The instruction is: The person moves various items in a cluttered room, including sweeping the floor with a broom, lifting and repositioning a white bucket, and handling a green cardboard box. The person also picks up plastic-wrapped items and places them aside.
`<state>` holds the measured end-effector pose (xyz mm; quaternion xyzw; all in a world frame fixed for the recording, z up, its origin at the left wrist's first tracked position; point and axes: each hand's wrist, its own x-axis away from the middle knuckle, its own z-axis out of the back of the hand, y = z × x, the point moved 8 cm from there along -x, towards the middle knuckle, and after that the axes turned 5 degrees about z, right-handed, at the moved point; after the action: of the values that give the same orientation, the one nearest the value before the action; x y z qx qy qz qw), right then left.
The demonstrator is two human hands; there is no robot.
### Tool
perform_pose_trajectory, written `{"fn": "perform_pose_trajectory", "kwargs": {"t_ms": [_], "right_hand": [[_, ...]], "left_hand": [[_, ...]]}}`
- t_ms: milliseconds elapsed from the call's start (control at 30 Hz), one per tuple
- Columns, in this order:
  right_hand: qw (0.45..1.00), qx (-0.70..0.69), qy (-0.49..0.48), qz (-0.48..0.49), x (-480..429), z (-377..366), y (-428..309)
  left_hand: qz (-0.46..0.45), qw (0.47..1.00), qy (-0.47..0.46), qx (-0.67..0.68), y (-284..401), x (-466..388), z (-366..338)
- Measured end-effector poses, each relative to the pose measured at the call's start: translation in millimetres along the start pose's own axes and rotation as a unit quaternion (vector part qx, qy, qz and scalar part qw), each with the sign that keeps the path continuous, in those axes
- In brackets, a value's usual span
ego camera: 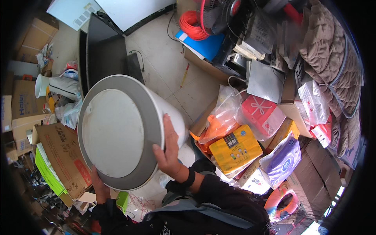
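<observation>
A white round bin (173, 117) is held up in front of me, tilted so that its top faces me. A wide grey ring (151, 129) surrounds the pale disc (113, 133) on this top, and the body narrows away from me. My left hand (100, 186) grips the near lower-left edge, its fingers partly hidden behind the rim. On the right side my right hand (170, 149) clasps the bin, thumb on the grey ring and fingers along the white wall.
At right, a cardboard box (202, 124) holds yellow tissue packs (236, 149) and plastic bags. A black flat panel (107, 55) leans beyond the bin. Cardboard cartons (60, 155) and bagged items crowd the left. An orange hose coil (192, 25) and a fan (216, 14) stand at the back.
</observation>
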<state>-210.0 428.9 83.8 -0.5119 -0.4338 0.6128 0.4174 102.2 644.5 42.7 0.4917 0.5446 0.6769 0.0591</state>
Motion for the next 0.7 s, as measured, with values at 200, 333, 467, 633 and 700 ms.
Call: {"fn": "perform_pose_trajectory", "kwargs": {"t_ms": [200,333,467,633,700], "right_hand": [[1.0,0.024,-0.017,-0.003,-21,-18,-3],[1.0,0.02,-0.023,0.003,-40,-25,1],[0.999,0.012,-0.033,0.006,-54,-32,5],[0.999,0.015,-0.032,0.02,-69,-41,8],[0.999,0.015,-0.033,0.027,-78,-44,10]], "left_hand": [[0.023,0.998,0.052,0.03,6,-6,1],[0.008,0.992,0.118,0.031,17,-6,-10],[0.004,0.993,0.112,0.036,18,-11,-6],[0.025,0.989,0.116,0.084,17,-20,0],[0.028,0.987,0.138,0.08,18,-22,4]]}}
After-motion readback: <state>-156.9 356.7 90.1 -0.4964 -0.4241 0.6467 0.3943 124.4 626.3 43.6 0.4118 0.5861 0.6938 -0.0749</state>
